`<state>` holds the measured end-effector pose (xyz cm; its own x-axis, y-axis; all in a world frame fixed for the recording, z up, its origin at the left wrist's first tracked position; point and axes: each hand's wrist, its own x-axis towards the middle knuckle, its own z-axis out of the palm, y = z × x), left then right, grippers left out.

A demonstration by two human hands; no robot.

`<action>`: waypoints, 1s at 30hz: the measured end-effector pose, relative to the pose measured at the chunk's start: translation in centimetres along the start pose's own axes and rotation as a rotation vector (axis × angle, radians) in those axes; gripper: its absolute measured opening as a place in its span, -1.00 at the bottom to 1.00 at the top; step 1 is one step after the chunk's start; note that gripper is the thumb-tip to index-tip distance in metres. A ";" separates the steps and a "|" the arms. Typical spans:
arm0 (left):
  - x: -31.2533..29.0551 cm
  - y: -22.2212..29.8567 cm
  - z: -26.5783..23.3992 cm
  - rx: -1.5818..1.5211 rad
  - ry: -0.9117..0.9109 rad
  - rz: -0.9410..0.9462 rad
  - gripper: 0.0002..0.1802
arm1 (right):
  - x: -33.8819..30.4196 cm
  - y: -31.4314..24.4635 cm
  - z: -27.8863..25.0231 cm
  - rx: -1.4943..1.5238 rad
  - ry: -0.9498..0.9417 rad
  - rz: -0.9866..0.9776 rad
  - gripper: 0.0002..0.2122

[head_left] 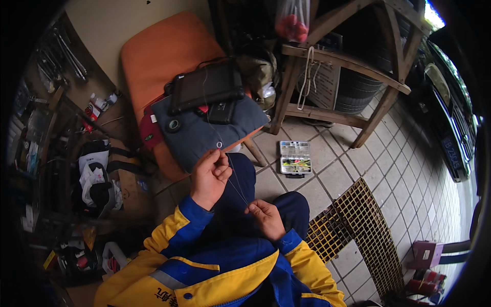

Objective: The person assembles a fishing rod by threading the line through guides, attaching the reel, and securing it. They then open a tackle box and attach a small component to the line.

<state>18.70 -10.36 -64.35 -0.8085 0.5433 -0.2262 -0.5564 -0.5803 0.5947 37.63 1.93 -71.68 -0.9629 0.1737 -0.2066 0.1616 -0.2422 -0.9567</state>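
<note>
My left hand (210, 175) is closed in a pinch above my lap, its fingertips just under a small pale ring (219, 145). A thin line (238, 181), which looks like fishing line, runs slantwise from there to my right hand (266, 218). That hand is lower and further right, with thumb and finger pressed together on the line. More of the strand rises faintly past the ring, across the dark bag. Beyond my knees, an open clear plastic box (295, 158) lies on the tiles, with small yellow and green pieces in its near half.
An orange chair (163, 43) at the far left bears a grey-blue bag (192, 140) and a black tablet (206, 88). A wooden rack (332, 113) with tires stands at the back right. Yellow floor grating (365, 225) lies right of my knees; a cardboard box (134, 192) is at left.
</note>
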 end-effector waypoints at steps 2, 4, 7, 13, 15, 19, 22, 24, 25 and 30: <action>-0.4 0.3 0.2 -0.006 0.014 0.009 -0.85 | 0.2 -0.8 -0.2 -0.072 -0.065 0.194 -0.79; -1.0 0.0 0.4 0.005 0.022 -0.004 -0.87 | 0.7 -1.3 0.3 -0.133 -0.047 -0.063 -0.77; -2.1 -1.8 0.7 0.023 0.027 -0.072 -0.87 | 1.8 -1.9 0.7 -0.001 0.046 -0.101 -0.60; -3.1 -4.1 0.7 0.195 -0.013 -0.015 -0.89 | 4.3 -2.7 2.7 0.165 0.094 -0.155 -0.69; -2.9 -3.8 0.5 0.163 -0.026 0.008 -0.88 | 3.6 -2.4 3.1 -0.102 0.254 -0.184 -0.74; -2.7 -3.4 0.2 0.124 0.007 -0.001 -0.85 | 2.1 -1.6 2.5 -0.159 0.250 -0.141 -0.84; -2.5 -3.5 0.1 0.115 0.017 -0.017 -0.84 | 1.3 -1.5 2.0 -0.180 0.190 -0.063 -0.85; -2.5 -3.7 0.1 0.106 0.013 -0.033 -0.85 | 1.3 -1.9 2.0 -0.127 0.138 -0.010 -0.85; -2.6 -3.9 0.1 0.100 0.015 -0.036 -0.85 | 1.5 -2.2 2.0 -0.078 0.107 0.038 -0.85; -3.1 -5.1 0.3 0.187 -0.007 -0.042 -0.86 | 2.5 -3.1 2.7 0.128 0.154 0.098 -0.77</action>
<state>24.10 -8.92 -66.45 -0.7835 0.5693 -0.2490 -0.5439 -0.4346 0.7178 34.13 0.53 -68.69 -0.8978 0.2848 -0.3360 0.2147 -0.3830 -0.8985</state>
